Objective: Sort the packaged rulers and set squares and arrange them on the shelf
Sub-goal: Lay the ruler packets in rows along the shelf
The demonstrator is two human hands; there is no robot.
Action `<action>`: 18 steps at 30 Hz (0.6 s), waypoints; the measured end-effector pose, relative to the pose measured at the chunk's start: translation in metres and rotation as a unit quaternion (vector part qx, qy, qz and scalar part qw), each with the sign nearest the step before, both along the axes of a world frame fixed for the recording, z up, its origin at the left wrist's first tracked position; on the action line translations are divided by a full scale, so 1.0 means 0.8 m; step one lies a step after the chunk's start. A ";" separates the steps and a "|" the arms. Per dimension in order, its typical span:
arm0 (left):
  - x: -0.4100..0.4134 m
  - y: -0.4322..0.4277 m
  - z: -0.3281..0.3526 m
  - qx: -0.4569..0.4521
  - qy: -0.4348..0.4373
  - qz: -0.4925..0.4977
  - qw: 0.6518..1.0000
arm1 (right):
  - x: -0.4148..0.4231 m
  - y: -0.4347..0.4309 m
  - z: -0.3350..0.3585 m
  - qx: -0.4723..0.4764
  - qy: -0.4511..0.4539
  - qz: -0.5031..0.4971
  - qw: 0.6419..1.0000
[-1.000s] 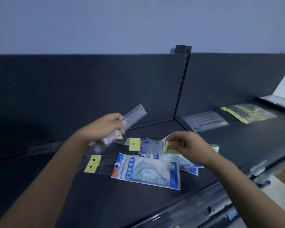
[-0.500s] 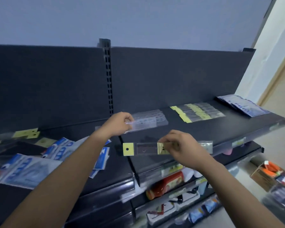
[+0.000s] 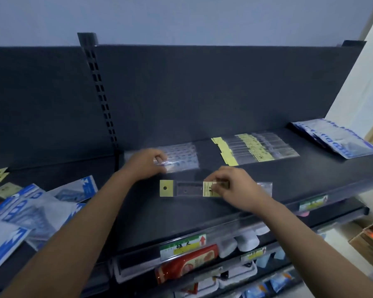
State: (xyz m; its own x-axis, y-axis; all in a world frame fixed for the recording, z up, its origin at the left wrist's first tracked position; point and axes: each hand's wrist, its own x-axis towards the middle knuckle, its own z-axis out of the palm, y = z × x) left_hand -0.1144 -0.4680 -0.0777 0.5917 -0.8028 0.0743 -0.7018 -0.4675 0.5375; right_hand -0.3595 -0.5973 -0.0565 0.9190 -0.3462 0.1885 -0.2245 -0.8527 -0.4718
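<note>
While the right hand [image 3: 235, 188] pinches a yellow-tagged ruler pack [image 3: 187, 188] at its middle label, thumb and fingertips pressed together on it, the pack lies lengthwise, parallel to the shelf's front lip [image 3: 267, 215]. Can't tell if it's actually touching the shelf [image 3: 181, 220] or just above it. The left hand [image 3: 145, 163] is curled round the end of a clear ruler pack [image 3: 174, 165], right over the stack of clear ones [image 3: 181, 152] near the back panel [image 3: 202, 93].

Room-wise, there's a bare strip of matte dark shelf between the pinched pack and the lip. A narrow gap separates the clear stack from the neat row of yellow-tagged packs [image 3: 258, 148]. Blue set square packs [image 3: 340, 139] sit fanned at the far right end. Left of the slotted upright [image 3: 101, 100], more blue set square packs [image 3: 41, 203] overlap in a loose heap.

All the packs are glossy, crinkly film. The yellow tag is square with a punched hole. The lip is clear plastic holding a price label [image 3: 182, 246].
</note>
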 end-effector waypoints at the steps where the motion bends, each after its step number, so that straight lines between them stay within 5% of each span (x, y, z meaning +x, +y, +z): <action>1: 0.003 -0.001 0.001 0.000 0.002 0.004 1.000 | 0.008 -0.011 -0.002 0.002 -0.001 0.011 1.000; 6: -0.005 -0.018 0.029 -0.014 0.018 -0.008 1.000 | 0.047 -0.061 0.000 0.020 0.012 0.060 0.998; 12: -0.064 -0.100 0.069 0.020 0.081 -0.139 0.987 | 0.053 -0.124 0.005 0.048 0.006 0.077 0.996; 18: -0.113 -0.200 0.061 0.079 0.011 -0.179 0.981 | 0.015 -0.212 0.012 0.076 0.016 0.053 0.996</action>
State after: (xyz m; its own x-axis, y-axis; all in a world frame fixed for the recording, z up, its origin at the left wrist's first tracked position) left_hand -0.2050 -0.6283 -0.0289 0.2690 -0.9600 -0.0774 -0.8254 -0.2712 0.4952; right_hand -0.3475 -0.7666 -0.0468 0.9567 -0.2688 0.1119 -0.1534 -0.7921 -0.5908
